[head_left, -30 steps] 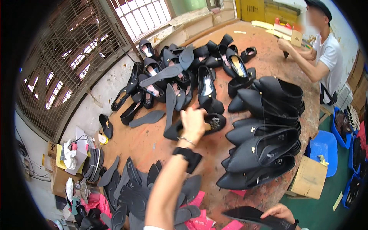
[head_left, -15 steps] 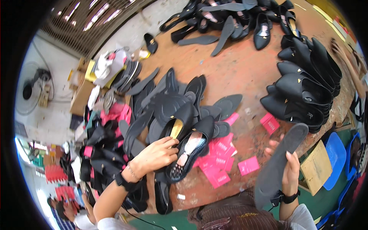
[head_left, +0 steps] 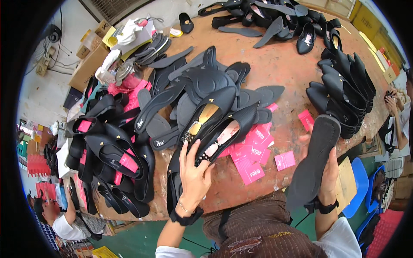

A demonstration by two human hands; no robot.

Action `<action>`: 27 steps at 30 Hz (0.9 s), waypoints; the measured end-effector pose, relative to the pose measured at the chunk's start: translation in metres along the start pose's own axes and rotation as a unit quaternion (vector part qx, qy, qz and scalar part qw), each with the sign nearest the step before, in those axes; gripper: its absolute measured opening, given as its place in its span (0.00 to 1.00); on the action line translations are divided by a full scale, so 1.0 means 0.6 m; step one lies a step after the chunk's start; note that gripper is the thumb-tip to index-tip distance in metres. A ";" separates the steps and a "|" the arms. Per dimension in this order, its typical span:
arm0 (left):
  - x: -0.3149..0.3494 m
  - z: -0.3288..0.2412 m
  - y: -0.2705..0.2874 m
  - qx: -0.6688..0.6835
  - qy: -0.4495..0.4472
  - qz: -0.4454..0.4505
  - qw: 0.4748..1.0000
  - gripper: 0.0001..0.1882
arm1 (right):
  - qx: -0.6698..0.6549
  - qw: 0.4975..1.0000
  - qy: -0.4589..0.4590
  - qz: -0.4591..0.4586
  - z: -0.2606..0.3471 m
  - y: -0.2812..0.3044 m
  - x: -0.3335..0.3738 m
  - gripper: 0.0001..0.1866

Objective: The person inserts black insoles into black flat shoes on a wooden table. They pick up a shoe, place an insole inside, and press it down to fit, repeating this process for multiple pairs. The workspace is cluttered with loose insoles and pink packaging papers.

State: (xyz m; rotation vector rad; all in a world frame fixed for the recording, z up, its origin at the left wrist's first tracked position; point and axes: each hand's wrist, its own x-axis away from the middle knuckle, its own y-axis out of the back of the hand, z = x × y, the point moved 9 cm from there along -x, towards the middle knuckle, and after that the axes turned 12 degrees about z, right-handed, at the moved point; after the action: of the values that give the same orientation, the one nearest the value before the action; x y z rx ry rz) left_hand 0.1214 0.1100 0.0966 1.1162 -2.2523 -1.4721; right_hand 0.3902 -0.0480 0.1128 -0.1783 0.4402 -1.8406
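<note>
Left, by the wall: fan (head_left: pixel 53 33), cardboard box (head_left: pixel 89 72), white cloth (head_left: pixel 128 34); mesh grille (head_left: pixel 115 7) above. Far right corner: yellow panel (head_left: pixel 373 26). Right, low: blue basin (head_left: pixel 358 182) beside wooden board (head_left: pixel 346 185). Co-workers, I count two: one right (head_left: pixel 403 129), one lower left (head_left: pixel 68 232).

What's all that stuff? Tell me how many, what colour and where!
Side-by-side shoes: two, black, front middle
Left shoe heap: many, black, table's left end
Stacked shoes: several, black, table's right side
Far shoe heap: many, black, far side
Loose insoles: many, dark grey, mid-table
Cards: several, pink, mostly beside side-by-side shoes
Table: one, reddish brown, middle
Cardboard boxes: several, brown, left wall
Bins: several, blue, right floor
Co-workers: at least two, white tops, right edge and lower left
Held insole: one visible, dark grey, lower right
Apron: one, brown, bottom centre
Left hand: one, on side-by-side shoes' heels
Right hand: one, holding insole
</note>
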 end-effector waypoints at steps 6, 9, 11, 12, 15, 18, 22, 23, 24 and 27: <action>0.160 -0.038 0.009 0.031 0.040 0.055 0.997 0.08 | 0.616 0.713 0.133 0.306 -0.010 -0.212 -0.013 0.25; 0.237 0.004 -0.055 0.013 0.065 0.066 0.996 0.09 | 0.550 0.724 0.127 0.397 -0.134 -0.264 0.015 0.19; 0.268 0.035 -0.086 0.014 0.094 0.039 0.995 0.13 | 0.528 0.731 0.106 0.420 -0.216 -0.275 0.025 0.17; 0.276 0.039 -0.089 0.050 0.098 -0.002 0.994 0.24 | 0.505 0.745 0.102 0.424 -0.242 -0.283 0.026 0.16; 0.267 0.045 -0.087 0.061 0.077 -0.045 0.994 0.55 | 0.481 0.759 0.093 0.428 -0.286 -0.314 0.032 0.15; 0.276 0.071 -0.108 0.197 0.108 -0.044 0.974 0.65 | 0.451 0.784 0.080 0.419 -0.306 -0.337 0.035 0.16; 0.283 0.072 -0.107 0.212 0.042 -0.065 0.974 0.69 | 0.460 0.777 0.046 0.428 -0.338 -0.341 0.040 0.16; 0.283 0.077 -0.109 0.214 0.048 -0.051 0.974 0.68 | 0.463 0.777 0.050 0.423 -0.338 -0.340 0.039 0.16; 0.282 0.081 -0.110 0.216 0.054 -0.036 0.974 0.66 | 0.467 0.777 0.054 0.419 -0.337 -0.340 0.039 0.16; 0.276 0.083 -0.104 0.221 0.025 -0.028 0.975 0.53 | 0.493 0.751 0.051 0.435 -0.336 -0.346 0.043 0.17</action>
State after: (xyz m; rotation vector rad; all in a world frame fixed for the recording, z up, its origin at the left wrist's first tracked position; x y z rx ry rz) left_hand 0.0098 0.0153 -0.0147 1.3233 -2.6049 -0.9645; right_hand 0.1296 0.0221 0.0053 0.7518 -0.3942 -0.9319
